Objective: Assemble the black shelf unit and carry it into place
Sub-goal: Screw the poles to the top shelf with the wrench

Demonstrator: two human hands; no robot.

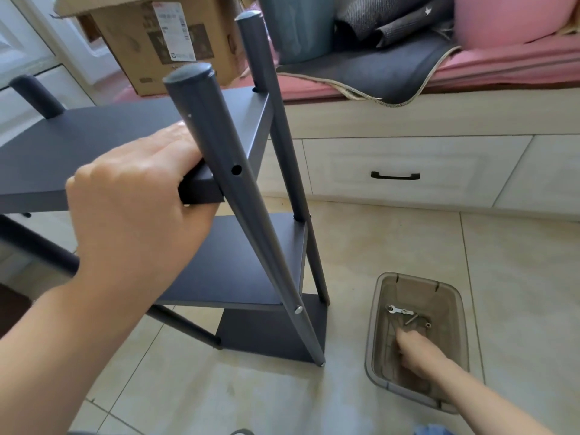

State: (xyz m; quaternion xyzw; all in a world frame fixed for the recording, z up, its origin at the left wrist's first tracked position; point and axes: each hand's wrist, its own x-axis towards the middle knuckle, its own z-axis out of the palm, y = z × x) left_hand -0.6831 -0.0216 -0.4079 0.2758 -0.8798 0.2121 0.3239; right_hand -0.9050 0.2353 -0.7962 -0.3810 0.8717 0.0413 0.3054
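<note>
— Where was the black three-tier shelf unit with round metal posts [219, 265]?
— On the tiled floor, its top board's corner gripped by the left hand [135, 196].
— And the right hand [414, 350]?
— Down inside the translucent grey plastic bin [373, 312], near a small silver wrench [398, 310]; its grip couldn't be told.

We see open tiled floor [392, 246] between the black shelf unit [232, 265] and the drawer front [408, 171], with room to pass. To the near right, the clear plastic bin [376, 340] sits on the floor, well apart from the unit's near pole [251, 208]. Far off, the cardboard box [150, 42] crowds the poles' tops. The unit's boards block the left side.
</note>
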